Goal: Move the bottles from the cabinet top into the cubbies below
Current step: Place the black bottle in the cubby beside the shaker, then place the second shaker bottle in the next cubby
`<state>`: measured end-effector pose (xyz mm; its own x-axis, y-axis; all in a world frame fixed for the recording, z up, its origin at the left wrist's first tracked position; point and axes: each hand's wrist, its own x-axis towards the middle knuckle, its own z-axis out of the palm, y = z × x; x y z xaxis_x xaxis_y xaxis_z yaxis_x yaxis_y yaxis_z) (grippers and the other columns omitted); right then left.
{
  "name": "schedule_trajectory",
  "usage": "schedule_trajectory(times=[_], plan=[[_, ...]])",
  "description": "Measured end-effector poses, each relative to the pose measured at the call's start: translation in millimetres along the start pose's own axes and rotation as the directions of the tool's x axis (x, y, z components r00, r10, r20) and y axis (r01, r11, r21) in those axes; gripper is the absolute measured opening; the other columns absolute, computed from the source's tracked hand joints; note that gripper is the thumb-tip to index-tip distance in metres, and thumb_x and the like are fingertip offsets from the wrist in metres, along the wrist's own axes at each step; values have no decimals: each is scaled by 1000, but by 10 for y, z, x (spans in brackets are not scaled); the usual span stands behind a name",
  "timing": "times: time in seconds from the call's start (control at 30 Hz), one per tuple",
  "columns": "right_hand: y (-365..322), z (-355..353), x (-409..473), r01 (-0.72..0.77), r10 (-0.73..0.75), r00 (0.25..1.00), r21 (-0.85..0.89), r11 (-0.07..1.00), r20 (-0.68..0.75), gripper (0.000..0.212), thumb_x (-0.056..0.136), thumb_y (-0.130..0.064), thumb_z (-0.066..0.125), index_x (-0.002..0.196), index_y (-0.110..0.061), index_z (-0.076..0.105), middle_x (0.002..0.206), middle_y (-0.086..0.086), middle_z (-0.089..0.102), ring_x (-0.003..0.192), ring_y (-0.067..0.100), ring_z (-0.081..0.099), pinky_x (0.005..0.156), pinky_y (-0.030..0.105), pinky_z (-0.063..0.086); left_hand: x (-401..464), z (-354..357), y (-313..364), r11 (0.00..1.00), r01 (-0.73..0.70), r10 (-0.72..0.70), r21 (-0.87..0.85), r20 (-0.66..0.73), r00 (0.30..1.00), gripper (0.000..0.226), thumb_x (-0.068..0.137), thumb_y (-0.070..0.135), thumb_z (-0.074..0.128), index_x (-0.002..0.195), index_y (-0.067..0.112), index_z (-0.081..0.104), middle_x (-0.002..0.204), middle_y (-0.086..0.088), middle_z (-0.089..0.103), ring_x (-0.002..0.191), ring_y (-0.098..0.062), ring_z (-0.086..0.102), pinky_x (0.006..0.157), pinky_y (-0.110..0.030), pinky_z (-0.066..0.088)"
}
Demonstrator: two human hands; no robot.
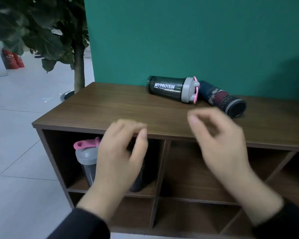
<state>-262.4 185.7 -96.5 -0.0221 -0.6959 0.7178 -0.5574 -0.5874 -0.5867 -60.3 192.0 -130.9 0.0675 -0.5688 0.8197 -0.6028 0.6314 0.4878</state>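
A dark shaker bottle [167, 88] with a grey and pink lid lies on its side at the back of the wooden cabinet top [97, 107], by the green wall. A patterned dark bottle [221, 98] lies beside it on the right, its open end toward me. In the upper left cubby [59, 152] stands another shaker bottle [86, 156] with a grey lid and pink cap, and a dark bottle [138, 185] behind my hand. My left hand [121, 156] hovers empty in front of that cubby, fingers curled loosely. My right hand [219, 142] is blurred over the cabinet's front edge, holding nothing.
Other cubbies [197, 169] to the right and below are bare wood. A potted tree [78, 54] stands left of the cabinet by the green wall [179, 35]. Red fire extinguishers [12, 59] sit far left on the tiled floor [17, 144].
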Motion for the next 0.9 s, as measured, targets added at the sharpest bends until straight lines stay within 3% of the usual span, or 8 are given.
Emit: schedule_trajectory(times=[0.07, 0.17, 0.3, 0.37, 0.63, 0.73, 0.8, 0.9], plan=[[168, 15, 489, -170, 169, 984, -11, 985, -58, 21, 92, -32, 69, 110, -21, 69, 111, -4, 71, 101, 7, 65, 89, 18, 47, 403, 99, 24, 996, -1, -4, 91, 52, 999, 25, 95, 26, 52, 100, 10, 70, 97, 1, 67, 95, -17, 61, 86, -29, 45], [484, 140, 1024, -418, 417, 909, -49, 907, -21, 60, 88, -42, 72, 138, -15, 54, 121, -7, 58, 108, 12, 57, 90, 24, 40, 903, 307, -160, 960, 96, -167, 264, 262, 951, 30, 95, 39, 51, 112, 19, 67, 110, 0, 65, 107, -22, 59, 94, -36, 44], [884, 325, 1423, -401, 451, 888, -332, 854, 86, 102, 82, -50, 76, 158, -8, 23, 157, 14, 38, 141, 31, 41, 112, 40, 36, 922, 464, -446, 859, 110, -385, 501, 487, 784, 46, 93, 59, 41, 116, 27, 64, 118, -3, 62, 113, -32, 58, 96, -44, 45], [1013, 405, 1577, -396, 468, 875, -372, 840, 125, 111, 80, -54, 77, 159, -7, 15, 162, 14, 31, 146, 34, 35, 115, 43, 33, 818, 520, -492, 821, 28, -376, 570, 504, 777, 51, 92, 64, 34, 115, 30, 64, 120, -1, 62, 115, -31, 56, 97, -44, 41], [1235, 677, 1767, -498, 538, 842, -337, 800, 33, 107, 70, -58, 83, 152, -15, 28, 150, 15, 37, 133, 37, 48, 108, 42, 41, 829, 587, -556, 825, 27, -369, 564, 502, 782, 52, 90, 65, 31, 117, 34, 63, 126, 5, 61, 122, -23, 51, 101, -43, 34], [1223, 707, 1685, -477, 510, 858, -285, 831, 51, 100, 72, -48, 86, 150, -21, 29, 147, 13, 33, 106, 31, 54, 96, 33, 43, 843, 583, -542, 827, 47, -376, 560, 490, 786, 51, 89, 65, 32, 117, 34, 62, 123, 5, 62, 120, -24, 53, 99, -44, 35], [1182, 698, 1655, -453, 486, 871, -269, 850, 68, 96, 73, -41, 87, 147, -20, 30, 145, 14, 35, 98, 26, 48, 87, 31, 40, 843, 579, -530, 835, 68, -380, 546, 482, 789, 54, 89, 62, 36, 130, 31, 52, 128, 3, 61, 122, -26, 53, 100, -45, 35], [1107, 671, 1593, -413, 443, 892, -234, 880, 89, 94, 72, -40, 87, 145, -18, 30, 143, 13, 40, 102, 22, 45, 86, 30, 38, 839, 562, -493, 875, 130, -362, 466, 453, 815, 76, 86, 60, 47, 151, 34, 20, 148, -1, 48, 133, -26, 47, 106, -48, 36]])
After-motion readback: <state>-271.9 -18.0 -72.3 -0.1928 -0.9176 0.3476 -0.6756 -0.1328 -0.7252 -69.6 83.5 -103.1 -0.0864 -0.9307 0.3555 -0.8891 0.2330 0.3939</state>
